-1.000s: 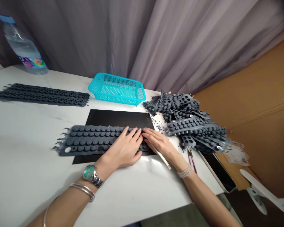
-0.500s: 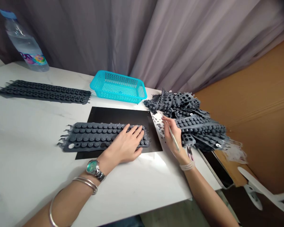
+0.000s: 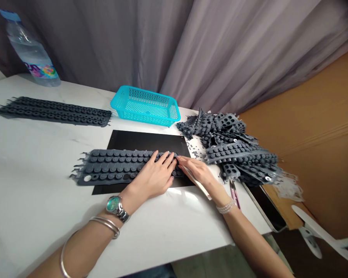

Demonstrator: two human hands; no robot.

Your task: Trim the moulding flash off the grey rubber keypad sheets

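A grey rubber sheet of round buttons (image 3: 116, 166) lies on a black mat (image 3: 145, 142) on the white table (image 3: 31, 200). My left hand (image 3: 153, 179) lies flat on the sheet's right end, fingers stretched out. My right hand (image 3: 198, 173) is at the sheet's right edge, fingers closed round a thin pale stick-like tool (image 3: 197, 182), its fingertips touching the buttons beside my left fingertips.
A heap of grey button sheets (image 3: 234, 150) and loose bits lies to the right. A turquoise basket (image 3: 145, 106) stands behind the mat, another button sheet (image 3: 52, 112) at far left, a water bottle (image 3: 31, 50) at the back. Small snips (image 3: 234, 193) lie near my right wrist.
Half a second ago my right hand was over at the heap; it has come back left to the sheet's right edge. My left hand has stayed on the sheet.
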